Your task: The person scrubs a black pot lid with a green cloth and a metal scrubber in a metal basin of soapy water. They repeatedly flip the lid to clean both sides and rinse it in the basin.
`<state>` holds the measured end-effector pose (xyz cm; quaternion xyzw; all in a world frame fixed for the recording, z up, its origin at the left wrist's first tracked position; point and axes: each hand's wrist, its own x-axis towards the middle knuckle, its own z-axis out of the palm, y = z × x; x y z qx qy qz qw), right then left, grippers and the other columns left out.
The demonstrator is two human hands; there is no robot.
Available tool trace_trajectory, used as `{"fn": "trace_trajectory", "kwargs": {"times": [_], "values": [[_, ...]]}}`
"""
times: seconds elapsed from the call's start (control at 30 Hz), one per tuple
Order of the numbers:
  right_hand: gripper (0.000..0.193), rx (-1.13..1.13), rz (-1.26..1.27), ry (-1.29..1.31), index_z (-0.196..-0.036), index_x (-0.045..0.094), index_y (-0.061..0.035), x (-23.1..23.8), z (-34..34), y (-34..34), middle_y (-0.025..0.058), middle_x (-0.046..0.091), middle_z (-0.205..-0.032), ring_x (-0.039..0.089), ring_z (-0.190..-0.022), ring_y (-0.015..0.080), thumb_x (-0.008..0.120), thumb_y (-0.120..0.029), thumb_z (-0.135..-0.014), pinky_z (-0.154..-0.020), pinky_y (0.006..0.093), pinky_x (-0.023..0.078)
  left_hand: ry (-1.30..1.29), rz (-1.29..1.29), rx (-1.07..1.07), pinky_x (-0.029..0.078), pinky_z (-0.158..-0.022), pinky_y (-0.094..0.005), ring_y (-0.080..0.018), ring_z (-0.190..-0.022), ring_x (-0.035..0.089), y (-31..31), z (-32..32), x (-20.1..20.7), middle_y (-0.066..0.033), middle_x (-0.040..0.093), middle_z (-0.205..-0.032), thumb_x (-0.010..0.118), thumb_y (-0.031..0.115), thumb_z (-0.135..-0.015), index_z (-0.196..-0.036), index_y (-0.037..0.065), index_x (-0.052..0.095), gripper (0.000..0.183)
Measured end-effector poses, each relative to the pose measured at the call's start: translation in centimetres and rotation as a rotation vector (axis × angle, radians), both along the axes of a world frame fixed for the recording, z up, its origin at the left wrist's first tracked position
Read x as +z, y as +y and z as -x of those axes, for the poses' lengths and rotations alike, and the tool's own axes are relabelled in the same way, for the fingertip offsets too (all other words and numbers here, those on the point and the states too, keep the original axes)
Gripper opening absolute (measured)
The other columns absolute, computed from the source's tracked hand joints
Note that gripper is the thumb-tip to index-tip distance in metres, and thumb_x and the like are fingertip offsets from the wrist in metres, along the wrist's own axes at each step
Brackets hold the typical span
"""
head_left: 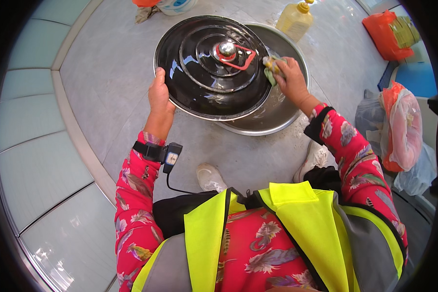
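Note:
A large round black pot lid (194, 78) with a shiny rim is tilted over a metal basin (263, 132). On top of the lid are a round silver knob (226, 48) and a red handle-like loop (250, 60). My left hand (160, 101) grips the lid by its left edge, thumb on the upper side. At the opposite edge, my right hand (293, 80) is closed on a yellow-and-green cleaning cloth (270, 69), which touches the rim. The basin stands on the floor; the lid hides much of its inside, where greyish water shows.
Behind the basin stands a yellow pump bottle (296, 20). A white tub (177, 6) is at the top edge. Red and clear plastic bags (404, 126) lie along the right side, with another red bag (382, 36) farther off. Pale cabinet panels (39, 151) line the left.

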<state>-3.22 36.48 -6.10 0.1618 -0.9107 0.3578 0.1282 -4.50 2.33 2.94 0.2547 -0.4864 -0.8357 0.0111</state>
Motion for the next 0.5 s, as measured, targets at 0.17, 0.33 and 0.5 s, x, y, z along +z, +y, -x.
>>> {"fn": "trace_trajectory", "kwargs": {"times": [0.17,0.33,0.5], "values": [[0.033,-0.227,0.017,-0.254,-0.108,0.06,-0.0108,-2.6,2.9,1.5,0.0183,0.054,-0.1,0.054,-0.097,0.0364,0.066,-0.021,-0.078,-0.085,0.0427,0.044,-0.072,0.023,-0.055,0.052,-0.083,-0.0362,-0.0236,-0.094,0.061,-0.8,-0.3,-0.8,-0.0139,0.061,-0.109,0.048,0.027,-0.095,-0.113,-0.006,0.054,0.038],[0.039,-0.436,-0.058,-0.454,-0.111,0.061,-0.0134,-3.6,4.0,2.4,0.0207,0.058,-0.103,0.057,-0.098,0.0372,0.066,-0.033,-0.078,-0.084,0.0422,0.047,-0.084,0.02,-0.095,0.049,-0.088,-0.0343,-0.0222,-0.099,0.059,-1.3,-1.0,-0.6,-0.0128,0.059,-0.115,0.044,0.029,-0.097,-0.117,-0.004,0.053,0.04],[0.038,-0.42,-0.048,-0.53,-0.107,0.064,-0.0122,-4.5,3.1,3.1,0.0194,0.062,-0.102,0.059,-0.096,0.0361,0.068,-0.034,-0.076,-0.083,0.0422,0.048,-0.064,0.078,-0.095,0.047,-0.091,-0.0333,-0.0214,-0.103,0.057,-1.6,-0.8,-0.3,-0.0126,0.057,-0.118,0.041,0.031,-0.098,-0.119,-0.004,0.052,0.042]]}}
